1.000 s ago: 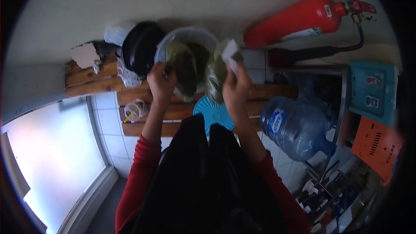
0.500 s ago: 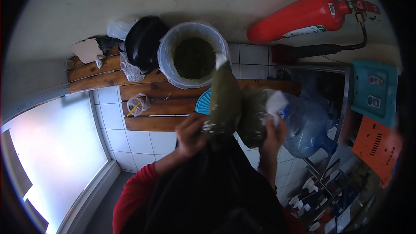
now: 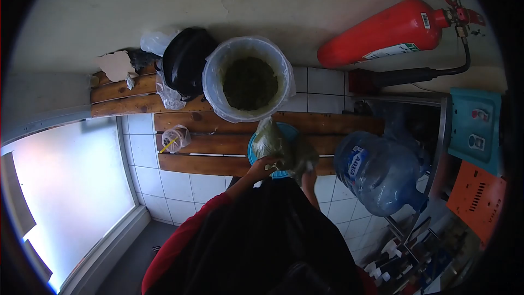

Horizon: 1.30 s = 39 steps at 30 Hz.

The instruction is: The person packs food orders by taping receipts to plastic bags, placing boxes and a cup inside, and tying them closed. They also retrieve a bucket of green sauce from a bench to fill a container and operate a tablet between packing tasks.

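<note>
**Left bag and right bag are swinging in from the right, now covering part of the blue disc**

The slatted wooden tabletop is running across the scene, keeping its place. The red fire extinguisher is still leaning at the wall. The big clear water jug is lying on its side and is now showing whole; half a second ago the right bag and right hand were overlapping its edge.

The lined white bucket is standing at the back of the tabletop, its dark green contents showing fully; a second ago the bags were hiding much of its mouth. The black container is sitting beside it, unmoved.

Both bags, bulging with green stuff, are now overlapping in view just in front of the bucket, between it and the person's body. The left hand is curling its grip around the lower end of the left bag. The right hand is reaching up at the lower end of the right bag, but blur and overlap are hiding its fingers, so its grip cannot be told.

The plastic cup with a yellow straw is lying untouched to the left.
</note>
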{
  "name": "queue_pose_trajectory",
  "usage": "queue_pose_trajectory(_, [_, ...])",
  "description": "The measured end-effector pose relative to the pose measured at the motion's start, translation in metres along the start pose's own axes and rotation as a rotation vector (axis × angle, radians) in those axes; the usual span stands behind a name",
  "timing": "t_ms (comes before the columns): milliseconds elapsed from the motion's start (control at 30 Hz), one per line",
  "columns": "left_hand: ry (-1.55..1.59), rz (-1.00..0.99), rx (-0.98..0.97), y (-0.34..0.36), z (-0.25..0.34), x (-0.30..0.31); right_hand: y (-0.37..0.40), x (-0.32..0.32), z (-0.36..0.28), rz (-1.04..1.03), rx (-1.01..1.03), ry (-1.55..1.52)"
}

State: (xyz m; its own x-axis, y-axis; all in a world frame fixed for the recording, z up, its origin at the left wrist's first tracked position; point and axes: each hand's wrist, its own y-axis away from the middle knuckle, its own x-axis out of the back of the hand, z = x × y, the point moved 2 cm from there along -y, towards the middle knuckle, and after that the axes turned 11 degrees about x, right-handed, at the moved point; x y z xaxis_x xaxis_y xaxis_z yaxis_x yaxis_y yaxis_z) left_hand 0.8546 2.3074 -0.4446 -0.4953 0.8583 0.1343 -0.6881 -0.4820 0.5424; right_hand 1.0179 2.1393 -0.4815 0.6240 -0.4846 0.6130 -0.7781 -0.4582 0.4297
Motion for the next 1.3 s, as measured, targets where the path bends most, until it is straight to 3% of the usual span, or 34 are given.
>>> queue_pose_trajectory(67, [-0.035,0.162,0.168,-0.001,-0.002,0.032,-0.01,0.02,0.003,-0.122,0.049,0.23])
queue_pose_trajectory(100, [-0.095,0.44,0.25,-0.004,-0.028,0.054,-0.013,0.037,-0.025,-0.137,0.1,0.375])
queue_pose_trajectory(133, [0.46,0.671,-0.035,0.0,-0.012,0.082,-0.014,0.056,-0.059,-0.146,0.149,0.521])
queue_pose_trajectory(167, [0.306,0.859,0.145,0.002,-0.004,0.12,-0.022,0.066,-0.095,-0.116,0.284,0.618])
queue_pose_trajectory(233, [0.685,0.854,0.097,-0.017,0.01,0.168,-0.037,0.056,-0.166,0.127,0.719,0.145])
queue_pose_trajectory(267, [0.975,0.754,0.103,-0.023,0.038,0.189,-0.053,0.03,-0.19,0.057,0.6,-0.126])
queue_pose_trajectory(333, [1.023,0.401,0.141,-0.039,0.073,0.209,-0.072,-0.013,-0.246,-0.173,0.127,-0.547])
queue_pose_trajectory(367, [1.038,0.222,0.158,-0.046,0.082,0.215,-0.072,-0.021,-0.275,-0.329,-0.219,-0.689])
queue_pose_trajectory(400, [0.877,0.22,0.194,-0.067,0.041,0.225,-0.085,-0.042,-0.269,-0.365,-0.208,-0.731])
queue_pose_trajectory(433, [0.815,0.25,0.161,-0.071,0.037,0.227,-0.106,-0.074,-0.248,-0.399,-0.193,-0.777])
queue_pose_trajectory(533, [0.681,0.314,0.031,-0.069,0.043,0.231,-0.111,-0.083,-0.244,-0.391,-0.091,-0.833])
queue_pose_trajectory(600, [0.61,0.346,-0.001,-0.041,0.082,0.226,-0.092,-0.072,-0.233,-0.329,-0.041,-0.944])
queue_pose_trajectory(700, [0.285,0.34,-0.121,0.018,0.15,0.207,-0.028,-0.022,-0.223,-0.246,-0.011,-1.221])
queue_pose_trajectory(767, [0.322,0.363,-0.008,0.084,0.219,0.171,0.033,0.025,-0.229,-0.266,0.029,-1.3])
queue_pose_trajectory(800, [0.299,0.36,-0.103,0.108,0.227,0.156,0.062,0.043,-0.219,-0.271,0.061,-1.295])
queue_pose_trajectory(833, [0.278,0.356,-0.197,0.131,0.235,0.141,0.094,0.059,-0.212,-0.142,0.115,-1.349])
queue_pose_trajectory(867, [0.127,0.555,-0.416,0.156,0.246,0.119,0.131,0.092,-0.207,-0.09,0.066,-1.025])
queue_pose_trajectory(900, [0.136,0.339,-0.558,0.167,0.264,0.087,0.157,0.094,-0.178,0.078,0.171,-1.027])
queue_pose_trajectory(933, [0.144,0.105,-0.681,0.185,0.28,0.055,0.207,0.135,-0.18,0.079,0.194,-1.123])
queue_pose_trajectory(1067, [0.227,-0.804,-1.026,0.287,0.314,-0.077,0.358,0.18,-0.069,0.176,0.126,-0.984])
queue_pose_trajectory(1133, [0.228,-1.265,-0.782,0.366,0.297,-0.163,0.441,0.184,-0.006,0.32,-0.065,-0.985])
queue_pose_trajectory(1200, [0.07,-1.852,-0.16,0.45,0.25,-0.248,0.529,0.175,0.056,0.545,-0.289,-1.051])
queue_pose_trajectory(1233, [-0.074,-1.976,0.001,0.485,0.218,-0.277,0.551,0.147,0.109,0.548,-0.272,-0.863])
queue_pose_trajectory(1300, [-0.444,-2.098,0.133,0.54,0.161,-0.33,0.647,0.172,0.124,0.806,-0.585,-0.955])
